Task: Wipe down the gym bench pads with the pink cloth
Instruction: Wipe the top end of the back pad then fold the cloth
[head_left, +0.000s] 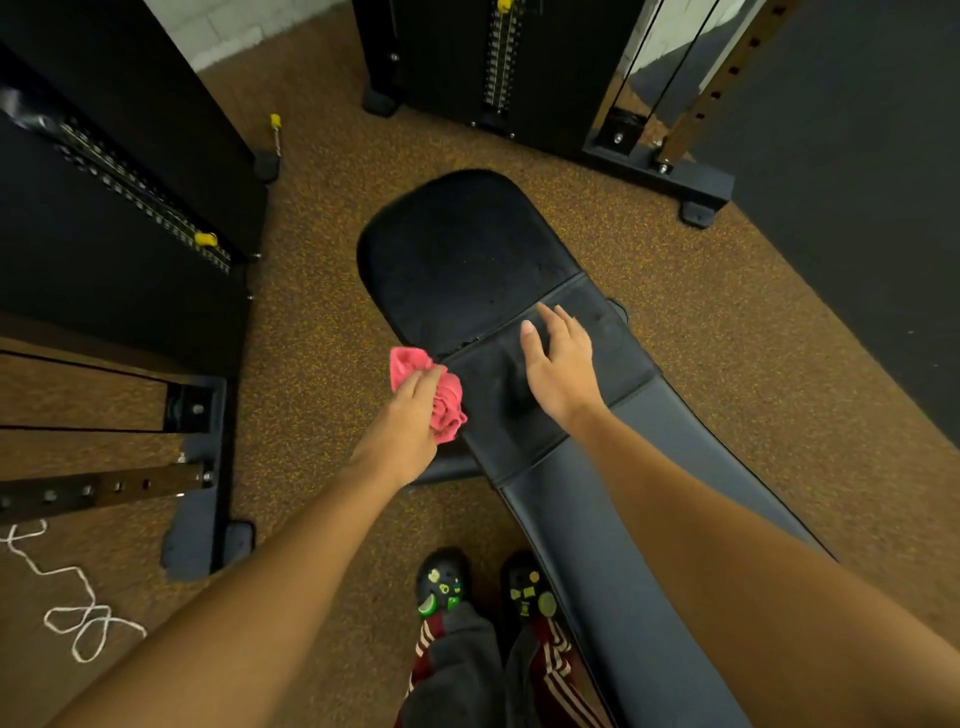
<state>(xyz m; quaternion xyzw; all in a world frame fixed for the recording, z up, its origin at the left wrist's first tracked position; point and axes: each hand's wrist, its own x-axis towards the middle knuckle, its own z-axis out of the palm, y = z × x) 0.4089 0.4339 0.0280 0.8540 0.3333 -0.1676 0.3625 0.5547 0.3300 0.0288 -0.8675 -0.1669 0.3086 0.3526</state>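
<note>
At the left edge of the bench's middle pad (608, 332), the left hand (410, 415) grips the pink cloth (449, 410), fingers curled over a crumpled, nubby wad that bulges out past the fingertips and below the thumb. The wad sits right at the pad's edge, partly over the floor (727, 322). The right hand (561, 364) is spread flat and relaxed over the same pad, holding nothing (whether the palm actually presses down cannot be told). Three pads show in a row on the bench. The middle pad is a short, dull black band with stitched seams at both ends. The far pad (457, 249) is broad, round-ended and matte black. The near pad (623, 545) is long and narrow, with a smooth, slightly glossy dark-grey skin. The floor beneath is speckled brown rubber flecked with yellow. Two black clogs (444, 582), dotted with green and yellow charms, stand just beside the near pad. Two weight stacks (498, 57) of ridged metal plates stand in black frames, one ahead and one at the left, each with a yellow pin (206, 239). One white cord (78, 618) lies in loose loops on the floor at the left.
</note>
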